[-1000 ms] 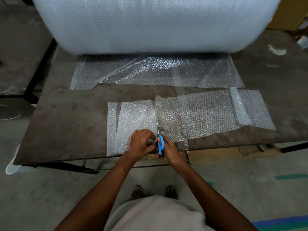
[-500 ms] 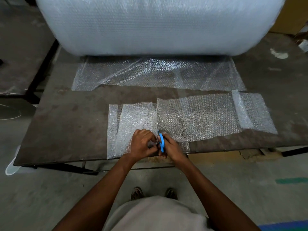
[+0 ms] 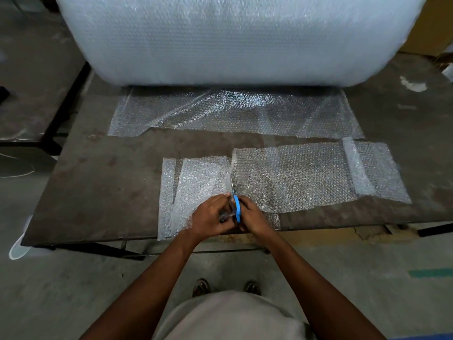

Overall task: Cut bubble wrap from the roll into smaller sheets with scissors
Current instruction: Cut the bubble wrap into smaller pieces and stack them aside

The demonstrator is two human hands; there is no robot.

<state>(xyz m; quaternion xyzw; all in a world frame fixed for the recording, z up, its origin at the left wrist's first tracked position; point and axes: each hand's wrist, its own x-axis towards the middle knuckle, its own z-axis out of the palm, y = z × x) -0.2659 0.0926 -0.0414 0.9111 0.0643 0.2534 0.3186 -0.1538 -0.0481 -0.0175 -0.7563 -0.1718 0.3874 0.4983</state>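
A huge bubble wrap roll (image 3: 240,38) lies across the back of the dark table (image 3: 103,182), its loose end (image 3: 235,114) spread flat in front of it. Nearer me a long strip of bubble wrap (image 3: 294,177) lies along the front edge, cut partway near its left portion (image 3: 201,177). My right hand (image 3: 252,214) grips blue-handled scissors (image 3: 236,208), blades pointing away into the cut. My left hand (image 3: 210,214) pinches the wrap just left of the blades.
A cardboard box (image 3: 434,23) stands at the back right. Another dark table (image 3: 31,77) sits to the left. Grey concrete floor (image 3: 73,290) lies below the table edge, with my sandalled feet (image 3: 225,287) on it. Cardboard pieces (image 3: 331,234) lie under the table.
Both hands have stayed at the cut near the front edge, closing in against each other around the scissors. The camera has shifted slightly; the sheets have not moved.
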